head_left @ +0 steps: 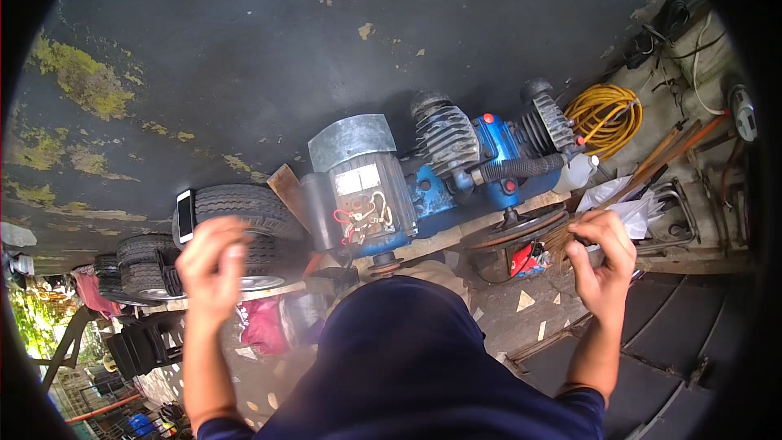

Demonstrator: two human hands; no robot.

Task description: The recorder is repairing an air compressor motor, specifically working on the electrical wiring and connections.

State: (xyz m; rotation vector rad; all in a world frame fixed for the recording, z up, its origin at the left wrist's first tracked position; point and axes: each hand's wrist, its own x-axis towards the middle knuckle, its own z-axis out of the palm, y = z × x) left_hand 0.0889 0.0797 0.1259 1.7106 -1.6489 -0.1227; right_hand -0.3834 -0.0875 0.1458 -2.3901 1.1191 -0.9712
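My left hand (213, 267) is raised in front of the tyre (254, 204), its fingers curled in and a little blurred. Whatever it may hold is hidden. A white-framed phone (186, 215) stands against that tyre, just above my left fingers. On the right, my right hand (604, 265) is raised with thumb and fingers bent towards each other. Something small and dark shows at its fingertips, too small to name. Between my hands sits a blue air compressor with a finned pump head (450, 140) and an electric motor (373, 195), whose wires (366, 216) lie exposed.
A pulley wheel (517, 228) sits below the pump. A coiled yellow hose (607, 121) and a white plastic bottle (577, 173) are at the right, near long sticks (660, 151). More tyres (142, 265) stand at the left. A dark, peeling wall (269, 49) rises behind.
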